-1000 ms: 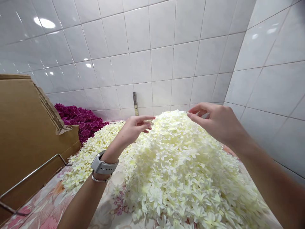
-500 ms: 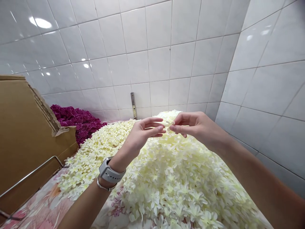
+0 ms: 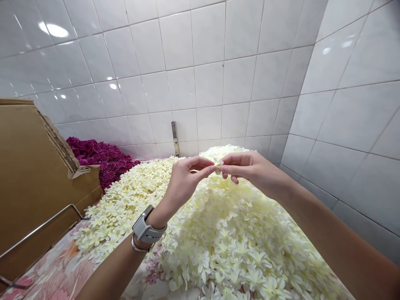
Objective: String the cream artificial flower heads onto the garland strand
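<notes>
A small cream-white flower (image 3: 218,163) is held up between my two hands, above a big heap of similar loose white flowers (image 3: 231,233). My left hand (image 3: 190,177), with a watch at the wrist, pinches the flower's left side between thumb and fingertips. From the other side, my right hand (image 3: 246,166) grips it between thumb and forefinger, its remaining fingers curled below. The flower's underside and any stem are hidden by my fingertips.
At the left stands a cardboard box (image 3: 37,166) with a metal wire frame (image 3: 40,231) before it. Magenta flowers (image 3: 100,158) are piled behind the box. White tiled walls (image 3: 209,83) close off the back and right. A floral cloth (image 3: 59,271) lies underneath.
My left hand has closed its fingers onto the flower. My right hand has shifted slightly left with the flower, bringing both hands' fingertips together.
</notes>
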